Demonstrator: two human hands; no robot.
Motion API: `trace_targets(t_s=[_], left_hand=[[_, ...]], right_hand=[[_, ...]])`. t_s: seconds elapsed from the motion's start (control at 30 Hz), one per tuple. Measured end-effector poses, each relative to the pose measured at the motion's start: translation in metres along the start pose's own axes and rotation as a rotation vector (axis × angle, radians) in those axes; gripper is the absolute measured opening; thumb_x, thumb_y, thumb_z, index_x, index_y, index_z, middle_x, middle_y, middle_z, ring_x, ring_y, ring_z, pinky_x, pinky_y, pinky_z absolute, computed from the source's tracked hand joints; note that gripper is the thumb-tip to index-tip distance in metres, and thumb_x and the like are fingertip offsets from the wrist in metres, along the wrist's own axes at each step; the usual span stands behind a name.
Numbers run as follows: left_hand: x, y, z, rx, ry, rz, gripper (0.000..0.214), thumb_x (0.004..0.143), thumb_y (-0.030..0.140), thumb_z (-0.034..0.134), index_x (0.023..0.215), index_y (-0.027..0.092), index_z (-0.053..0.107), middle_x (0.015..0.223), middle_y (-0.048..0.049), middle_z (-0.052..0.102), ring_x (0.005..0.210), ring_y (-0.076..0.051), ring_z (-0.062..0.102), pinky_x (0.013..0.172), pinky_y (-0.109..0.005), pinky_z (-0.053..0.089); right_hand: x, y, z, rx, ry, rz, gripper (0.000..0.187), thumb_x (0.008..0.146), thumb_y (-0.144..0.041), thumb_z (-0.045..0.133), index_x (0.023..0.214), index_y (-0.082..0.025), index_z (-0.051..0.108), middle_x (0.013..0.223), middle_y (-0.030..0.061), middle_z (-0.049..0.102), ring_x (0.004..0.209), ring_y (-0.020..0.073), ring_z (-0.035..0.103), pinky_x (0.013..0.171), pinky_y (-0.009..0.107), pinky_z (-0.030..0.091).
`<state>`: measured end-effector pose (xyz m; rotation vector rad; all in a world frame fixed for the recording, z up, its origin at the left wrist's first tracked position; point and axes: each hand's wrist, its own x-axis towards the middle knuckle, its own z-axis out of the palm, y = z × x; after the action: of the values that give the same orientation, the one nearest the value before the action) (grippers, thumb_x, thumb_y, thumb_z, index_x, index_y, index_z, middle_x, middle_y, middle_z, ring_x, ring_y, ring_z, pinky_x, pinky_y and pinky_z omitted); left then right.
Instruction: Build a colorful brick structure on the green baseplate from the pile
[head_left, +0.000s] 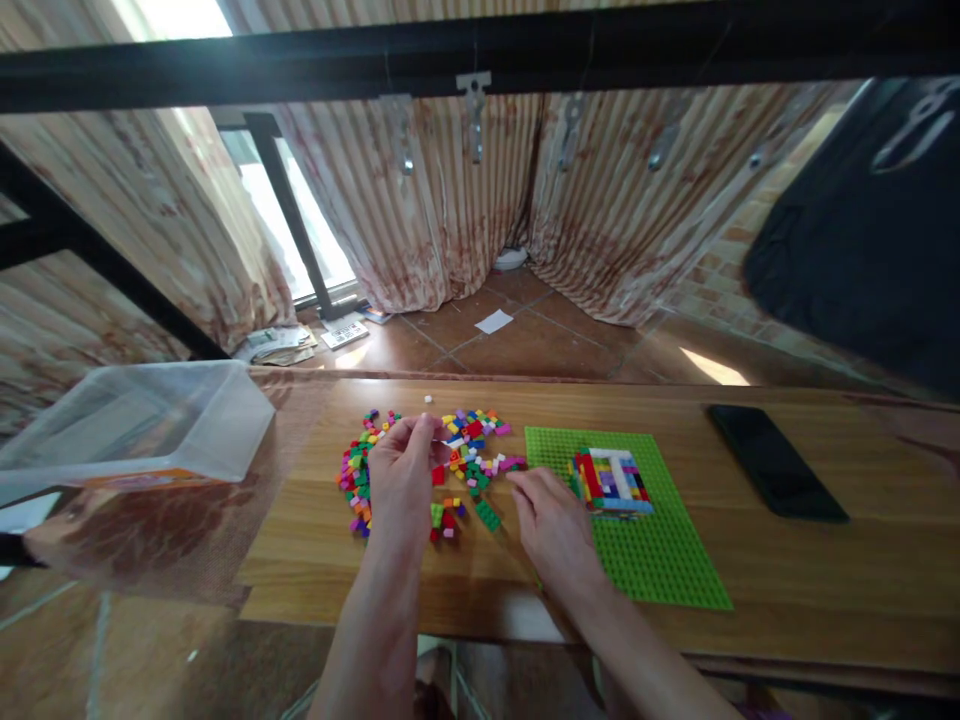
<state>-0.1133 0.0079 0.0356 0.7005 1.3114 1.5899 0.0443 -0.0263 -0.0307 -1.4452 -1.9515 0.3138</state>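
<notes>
My left hand (pixel 403 465) is over the loose toy bricks (pixel 470 450), thumb and fingertips pinched together. Whatever may sit in that pinch is too small to make out. My right hand (pixel 553 520) rests low at the left edge of the green baseplate (pixel 664 560), fingers curled in. Close to its fingertips lies a purple brick (pixel 513 463); whether they touch or grip anything is unclear. On the baseplate stands a low block structure (pixel 615 482) of many colours, with red, white and light blue bricks on top. A green brick (pixel 487 516) lies between my hands.
A black phone (pixel 776 462) lies on the wooden table (pixel 840 570) at the right. A clear plastic bin (pixel 161 410) stands off the table's left side. One white brick (pixel 428 399) sits apart near the back edge. A black bar (pixel 480 65) crosses above.
</notes>
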Motion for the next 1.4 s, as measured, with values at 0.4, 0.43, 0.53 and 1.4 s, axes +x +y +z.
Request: trace_targets(t_s=[0.4, 0.43, 0.53, 1.4], left_hand=[[0.000, 0.002, -0.005, 0.012, -0.023, 0.002, 0.026, 0.069, 0.039, 0.071, 0.069, 0.013, 0.063, 0.066, -0.0008, 0.063, 0.053, -0.007, 0.053, 0.052, -0.020, 0.042], [0.000, 0.002, -0.005, 0.010, -0.026, 0.004, 0.027, 0.069, 0.039, 0.071, 0.069, 0.013, 0.063, 0.066, -0.0007, 0.063, 0.052, -0.007, 0.053, 0.052, -0.020, 0.042], [0.000, 0.002, -0.005, -0.006, -0.020, 0.005, 0.027, 0.068, 0.039, 0.072, 0.068, 0.013, 0.063, 0.064, -0.0002, 0.062, 0.053, -0.007, 0.053, 0.053, -0.019, 0.042], [-0.002, -0.001, 0.008, 0.033, -0.017, 0.013, 0.020, 0.064, 0.031, 0.075, 0.068, 0.014, 0.065, 0.065, 0.0013, 0.063, 0.053, -0.006, 0.053, 0.052, -0.017, 0.043]], right_hand=[[0.012, -0.005, 0.019, 0.060, -0.135, -0.198, 0.024, 0.090, -0.013, 0.053, 0.099, -0.025, 0.072, 0.093, 0.0052, 0.062, 0.089, 0.0187, 0.054, 0.079, 0.030, 0.045], [0.013, -0.006, 0.019, 0.047, -0.151, -0.211, 0.024, 0.090, -0.013, 0.053, 0.097, -0.026, 0.072, 0.093, 0.0050, 0.062, 0.088, 0.0185, 0.054, 0.079, 0.030, 0.045], [0.017, -0.011, 0.018, -0.002, -0.200, -0.218, 0.021, 0.091, -0.015, 0.053, 0.094, -0.025, 0.071, 0.093, 0.0046, 0.061, 0.088, 0.0179, 0.053, 0.078, 0.029, 0.044], [0.022, -0.043, -0.025, 0.078, -0.112, -0.167, 0.015, 0.092, -0.012, 0.049, 0.091, -0.018, 0.062, 0.093, 0.0038, 0.063, 0.090, 0.0164, 0.057, 0.079, 0.027, 0.047]])
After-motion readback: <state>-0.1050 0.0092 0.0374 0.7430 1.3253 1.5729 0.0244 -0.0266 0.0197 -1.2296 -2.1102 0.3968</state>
